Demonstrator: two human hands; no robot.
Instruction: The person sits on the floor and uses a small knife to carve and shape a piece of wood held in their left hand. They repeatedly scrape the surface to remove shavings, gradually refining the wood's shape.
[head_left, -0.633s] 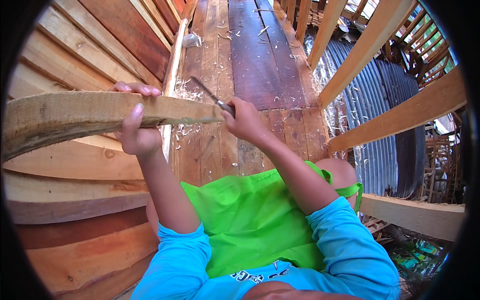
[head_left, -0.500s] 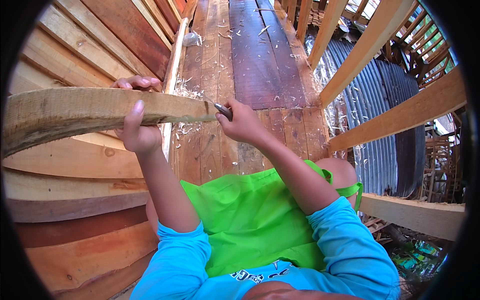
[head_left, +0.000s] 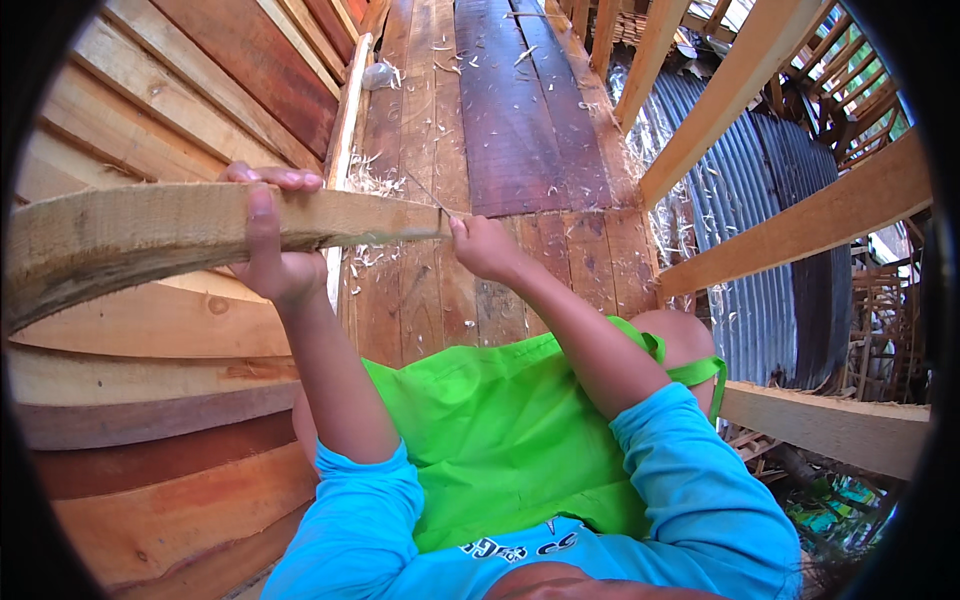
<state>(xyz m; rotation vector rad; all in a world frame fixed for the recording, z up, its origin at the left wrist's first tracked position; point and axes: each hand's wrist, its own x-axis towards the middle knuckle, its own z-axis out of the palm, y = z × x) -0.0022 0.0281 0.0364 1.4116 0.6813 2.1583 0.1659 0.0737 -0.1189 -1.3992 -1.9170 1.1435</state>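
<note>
A long, pale, curved wooden board point(head_left: 160, 222) lies across in front of me, its narrow end pointing right. My left hand point(head_left: 275, 235) is closed round it near the middle, thumb on the near face and fingers over the far side. At the narrow end my right hand point(head_left: 487, 248) is closed on a knife; its thin blade point(head_left: 428, 193) slants up and left past the board's tip. The fist hides the handle. I cannot tell whether the edge touches the wood. A green apron point(head_left: 490, 420) covers my lap.
Wood shavings point(head_left: 375, 180) lie on the plank floor point(head_left: 420, 300). A clear plastic item point(head_left: 380, 76) sits by a pale floor strip. Plank walling point(head_left: 170, 320) rises on the left. Wooden rails point(head_left: 800, 225) stand on the right, with corrugated metal sheets point(head_left: 760, 340) beyond.
The board's narrow end has shifted slightly right and toward me. My right hand has turned, so the knife's handle is now hidden and more of the blade shows.
</note>
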